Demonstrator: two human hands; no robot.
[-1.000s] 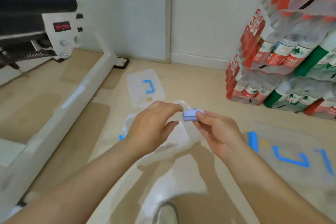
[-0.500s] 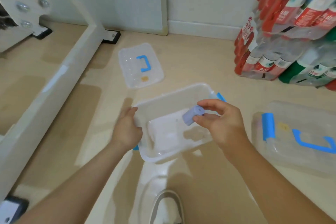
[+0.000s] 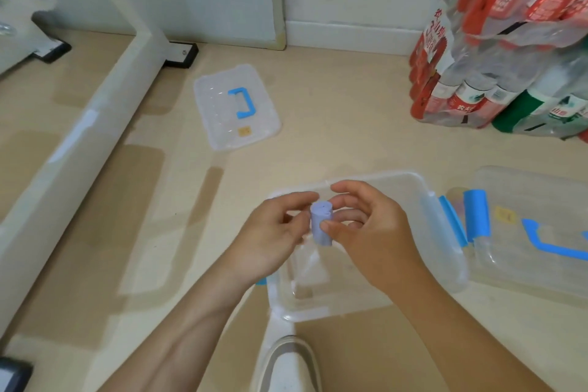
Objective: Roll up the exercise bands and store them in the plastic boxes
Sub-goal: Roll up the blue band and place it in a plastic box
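A rolled light-purple exercise band [image 3: 320,223] stands upright above the open clear plastic box [image 3: 445,251] on the floor. My right hand [image 3: 369,232] pinches the roll between thumb and fingers. My left hand [image 3: 273,235] touches the roll from the left, fingers curled round its far side. The box has blue latches [image 3: 451,219] on its right end, and its inside looks bare.
A clear lid with a blue handle [image 3: 237,105] lies on the floor further back. A second closed clear box [image 3: 534,232] with blue handle sits at the right. Shrink-wrapped packs of bottles [image 3: 496,41] stack at the back right. A white machine frame [image 3: 79,124] runs along the left. My shoe [image 3: 286,366] is below.
My left hand left the box's left edge and came up to the roll. The roll turned upright in my right hand, and the view tilted further down.
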